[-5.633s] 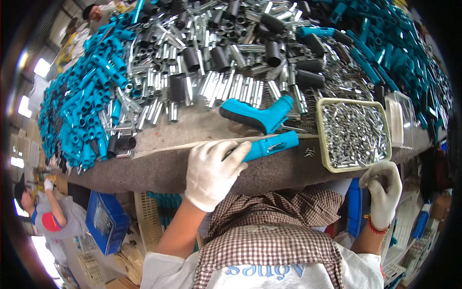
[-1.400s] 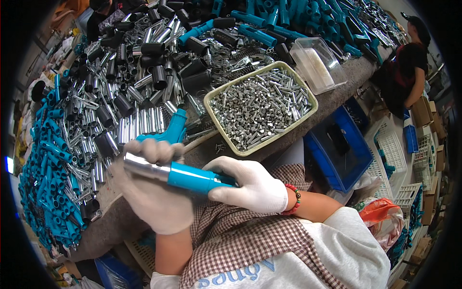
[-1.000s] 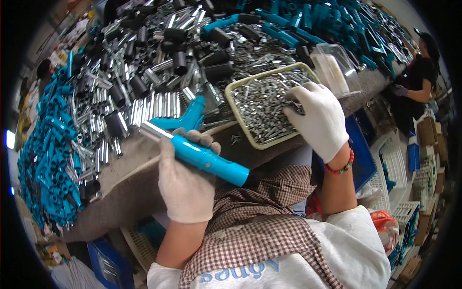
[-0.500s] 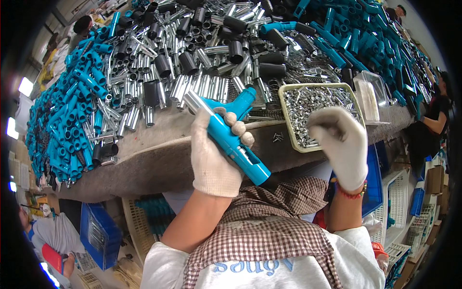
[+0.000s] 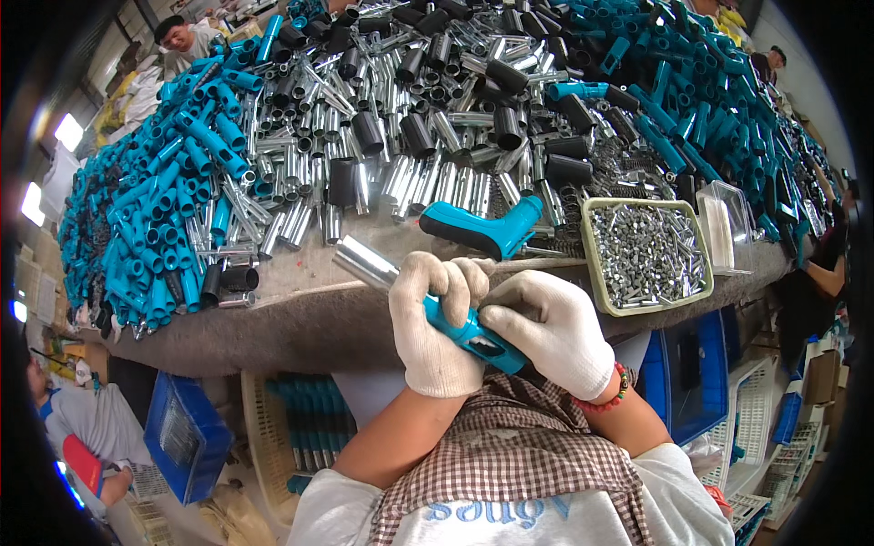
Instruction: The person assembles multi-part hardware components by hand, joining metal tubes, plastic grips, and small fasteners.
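My gloved left hand [image 5: 437, 332] wraps round a teal tube [image 5: 499, 353] with a slot near its lower end. A shiny metal tube [image 5: 366, 262] sticks out of its upper left end. My gloved right hand [image 5: 555, 335] is closed, thumb and fingertips pressed together against the teal tube's side. Anything between those fingertips is hidden. Just beyond my hands, a teal handle-shaped piece [image 5: 478, 227] lies on the table edge. A cream tray [image 5: 594, 264] full of small metal pins or bolts [image 5: 646, 255] sits to the right.
Teal tubes [image 5: 196, 146] are heaped at left, more teal parts [image 5: 674, 100] at right. Metal tubes [image 5: 464, 191] and black sleeves [image 5: 417, 135] pile between. A clear plastic box [image 5: 726, 227] stands beside the tray. Blue crates [image 5: 187, 446] stand below. People are nearby.
My right hand has come from the tray to the teal tube in my left hand. The teal handle-shaped piece, earlier beside the left hand, now shows apart on the table edge.
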The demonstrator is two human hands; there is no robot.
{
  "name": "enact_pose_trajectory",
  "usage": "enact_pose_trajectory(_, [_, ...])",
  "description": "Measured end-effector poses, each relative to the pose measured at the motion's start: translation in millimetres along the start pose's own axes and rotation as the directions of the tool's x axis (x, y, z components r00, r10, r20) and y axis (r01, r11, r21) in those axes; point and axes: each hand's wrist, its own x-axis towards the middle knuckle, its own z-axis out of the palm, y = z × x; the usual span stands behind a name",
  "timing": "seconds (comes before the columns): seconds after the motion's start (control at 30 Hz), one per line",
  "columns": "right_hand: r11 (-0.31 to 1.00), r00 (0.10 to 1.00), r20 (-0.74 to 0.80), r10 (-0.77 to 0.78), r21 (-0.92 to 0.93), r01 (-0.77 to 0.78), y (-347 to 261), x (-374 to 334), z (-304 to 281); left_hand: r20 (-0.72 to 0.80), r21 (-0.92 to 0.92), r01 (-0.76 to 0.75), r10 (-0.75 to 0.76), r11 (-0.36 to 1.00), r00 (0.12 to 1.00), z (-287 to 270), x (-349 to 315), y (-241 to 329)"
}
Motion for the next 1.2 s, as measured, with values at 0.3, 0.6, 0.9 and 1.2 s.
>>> enact_pose_trajectory(0.3, [0.896,0.917,-0.124,-0.380,-0.297,0.331,-5.4,3.9,39.7,-0.184,-0.093,-0.044,0.027,0.995,0.983,-10.8,8.8,18.8])
enact_pose_trajectory(0.6, [0.788,0.835,-0.108,-0.540,-0.413,0.456,-12.0,14.9,73.7,-0.234,-0.286,-0.062,-0.007,0.956,0.972,-26.6,17.6,42.1])
enact_pose_trajectory(0.9, [0.712,0.878,0.196,-0.436,-0.522,0.470,-34.3,38.2,54.6,-0.222,-0.364,-0.036,-0.049,0.931,0.974,-58.4,30.8,49.9])
enact_pose_trajectory(1.2, [0.124,0.968,0.249,-0.024,-0.960,0.250,43.3,163.9,-61.5,-0.217,-0.337,-0.034,-0.042,0.941,0.975,-53.1,18.5,52.2])
